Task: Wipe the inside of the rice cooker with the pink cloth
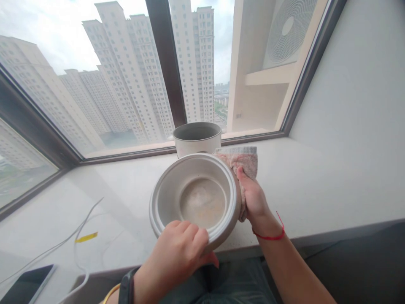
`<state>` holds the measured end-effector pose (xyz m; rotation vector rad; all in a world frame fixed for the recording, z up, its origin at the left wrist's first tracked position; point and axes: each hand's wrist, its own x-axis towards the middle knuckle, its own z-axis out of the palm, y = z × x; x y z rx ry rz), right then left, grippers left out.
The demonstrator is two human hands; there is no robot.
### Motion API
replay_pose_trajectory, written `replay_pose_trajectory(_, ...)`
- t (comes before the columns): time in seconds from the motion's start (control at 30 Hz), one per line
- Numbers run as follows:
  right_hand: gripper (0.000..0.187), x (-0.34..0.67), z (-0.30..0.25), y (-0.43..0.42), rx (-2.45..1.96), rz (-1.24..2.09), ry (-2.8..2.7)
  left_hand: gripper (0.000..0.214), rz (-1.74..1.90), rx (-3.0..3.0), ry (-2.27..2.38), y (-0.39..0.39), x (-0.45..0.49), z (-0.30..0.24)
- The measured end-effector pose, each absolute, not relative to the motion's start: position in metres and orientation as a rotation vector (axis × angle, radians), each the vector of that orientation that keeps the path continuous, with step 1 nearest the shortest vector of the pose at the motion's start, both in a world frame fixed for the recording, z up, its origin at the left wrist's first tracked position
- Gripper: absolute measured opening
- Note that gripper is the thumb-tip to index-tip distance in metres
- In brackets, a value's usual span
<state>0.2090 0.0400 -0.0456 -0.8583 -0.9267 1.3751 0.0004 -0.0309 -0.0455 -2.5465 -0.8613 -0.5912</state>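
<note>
"One phone [30, 285], white cabling [85, 274] and one yellow tag [86, 237] lie at left on a windowsill [316, 190]."

"And the hands?"

"Two, both gripping. At centre, the left hand [179, 253] clasps the near rim of one metal bowl [202, 200], held above the sill's near edge."

"Pointing where?"

"Mouth up, tilted nearward; it's round, equally long either way. It blocks the lower front of one pale pot [198, 147] on the far side. Right, the right hand [257, 196] clutches one pink cloth [242, 162] against the bowl's right wall."

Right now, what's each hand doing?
Left hand: closed, holding the silver metal pot by its near rim.
Right hand: closed, holding a pink cloth against the pot's outer side.
</note>
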Motion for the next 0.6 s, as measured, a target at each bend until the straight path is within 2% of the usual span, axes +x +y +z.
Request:
replay_pose_trajectory(0.1,0.067,0.220,-0.047,0.050,-0.797,1.428,-0.878,0.046,-0.515,-2.663,-0.750,-0.027,-0.006,-0.042)
replay_pose_trajectory(0.33,0.046,0.241,-0.051,0.065,-0.728,1.678,-0.860,0.047,-0.389,-2.803,-0.382,-0.010,-0.026,-0.035)
replay_pose_trajectory(0.53,0.032,0.255,-0.063,0.075,-0.786,1.608,-0.802,0.033,-0.381,-2.738,-0.309,0.010,-0.037,-0.023)
replay_pose_trajectory(0.6,0.028,0.270,-0.068,0.082,-0.844,1.454,-0.812,0.031,-0.416,-2.721,-0.351,0.016,-0.037,-0.023)
